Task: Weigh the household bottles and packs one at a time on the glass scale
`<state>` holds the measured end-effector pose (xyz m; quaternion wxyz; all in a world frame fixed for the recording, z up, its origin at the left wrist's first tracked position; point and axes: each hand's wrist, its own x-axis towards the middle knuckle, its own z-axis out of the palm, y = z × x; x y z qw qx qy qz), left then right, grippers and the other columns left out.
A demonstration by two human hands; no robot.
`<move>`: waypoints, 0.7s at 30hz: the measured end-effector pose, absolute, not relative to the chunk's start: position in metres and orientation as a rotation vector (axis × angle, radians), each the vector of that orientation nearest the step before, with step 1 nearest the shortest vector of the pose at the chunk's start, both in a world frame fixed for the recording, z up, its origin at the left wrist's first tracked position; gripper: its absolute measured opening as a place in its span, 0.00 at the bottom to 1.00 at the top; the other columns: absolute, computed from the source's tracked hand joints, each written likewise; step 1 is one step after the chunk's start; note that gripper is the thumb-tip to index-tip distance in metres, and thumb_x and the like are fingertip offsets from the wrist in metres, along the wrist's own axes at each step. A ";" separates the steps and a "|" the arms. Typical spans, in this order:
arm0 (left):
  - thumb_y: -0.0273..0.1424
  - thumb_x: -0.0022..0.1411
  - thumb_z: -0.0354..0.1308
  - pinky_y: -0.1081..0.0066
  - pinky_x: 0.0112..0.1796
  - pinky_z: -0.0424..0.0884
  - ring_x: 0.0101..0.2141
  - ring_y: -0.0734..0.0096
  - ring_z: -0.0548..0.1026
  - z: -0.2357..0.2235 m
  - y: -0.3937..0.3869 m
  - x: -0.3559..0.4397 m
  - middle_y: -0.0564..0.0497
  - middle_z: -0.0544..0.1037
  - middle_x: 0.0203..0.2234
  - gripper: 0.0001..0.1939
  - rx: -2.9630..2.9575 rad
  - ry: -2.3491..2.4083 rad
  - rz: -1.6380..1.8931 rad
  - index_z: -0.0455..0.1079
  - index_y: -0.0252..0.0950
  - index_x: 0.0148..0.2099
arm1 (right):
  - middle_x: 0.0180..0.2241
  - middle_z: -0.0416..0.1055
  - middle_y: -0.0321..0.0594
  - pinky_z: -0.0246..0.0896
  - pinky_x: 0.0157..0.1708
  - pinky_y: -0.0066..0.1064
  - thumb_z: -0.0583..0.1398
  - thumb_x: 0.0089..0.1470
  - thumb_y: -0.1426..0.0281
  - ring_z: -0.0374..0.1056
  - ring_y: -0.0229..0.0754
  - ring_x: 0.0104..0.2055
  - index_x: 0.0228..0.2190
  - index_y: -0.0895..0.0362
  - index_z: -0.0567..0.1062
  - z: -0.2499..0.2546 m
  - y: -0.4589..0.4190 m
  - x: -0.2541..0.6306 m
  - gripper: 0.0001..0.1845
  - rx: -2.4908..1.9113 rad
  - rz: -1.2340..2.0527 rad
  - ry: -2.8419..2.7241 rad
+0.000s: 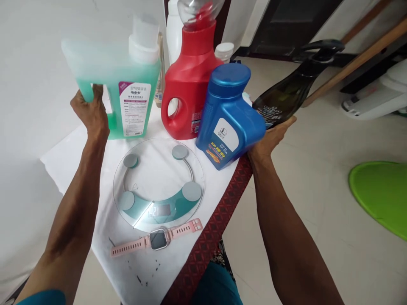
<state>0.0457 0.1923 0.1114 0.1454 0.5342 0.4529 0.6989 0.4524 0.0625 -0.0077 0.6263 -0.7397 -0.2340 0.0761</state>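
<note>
Evidently, the left hand (pixel 93 112) is clamping the handle (pixel 85 89) of the green jug (pixel 135 108); well apart, the right hand (pixel 270 139) is touching the dark bottle (pixel 282 97) beside the blue bottle (pixel 225 116), whether gripping I cannot tell. At the far left of the table (pixel 68 156), the probably heavy, semi-stiff jug is pointing cap-up, best held there. Rightward, the dark bottle, likely slippery, is slanting lengthwise, neck (pixel 313 65) pointing up and right.
</note>
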 end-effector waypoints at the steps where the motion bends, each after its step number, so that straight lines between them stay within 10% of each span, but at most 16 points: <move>1: 0.13 0.77 0.65 0.66 0.30 0.44 0.26 0.77 0.45 0.113 0.185 0.045 0.64 0.48 0.20 0.35 1.470 1.337 2.049 0.49 0.42 0.27 | 0.55 0.81 0.48 0.68 0.66 0.45 0.72 0.62 0.71 0.77 0.48 0.55 0.45 0.44 0.55 -0.007 0.062 0.452 0.30 -1.694 0.186 -0.529; 14: 0.33 0.87 0.62 0.71 0.22 0.54 0.20 0.76 0.52 0.164 0.090 0.034 0.62 0.52 0.18 0.32 1.076 1.344 2.151 0.56 0.41 0.26 | 0.56 0.78 0.44 0.70 0.66 0.43 0.68 0.66 0.73 0.78 0.46 0.56 0.48 0.44 0.55 -0.020 0.063 0.455 0.27 -1.647 0.146 -0.592; 21: 0.54 0.66 0.80 0.68 0.27 0.62 0.22 0.73 0.59 0.111 0.016 0.060 0.60 0.60 0.18 0.34 1.173 1.268 1.954 0.63 0.42 0.27 | 0.65 0.67 0.52 0.64 0.74 0.49 0.64 0.59 0.81 0.71 0.50 0.69 0.54 0.48 0.58 -0.036 0.078 0.469 0.30 -1.593 0.095 -0.552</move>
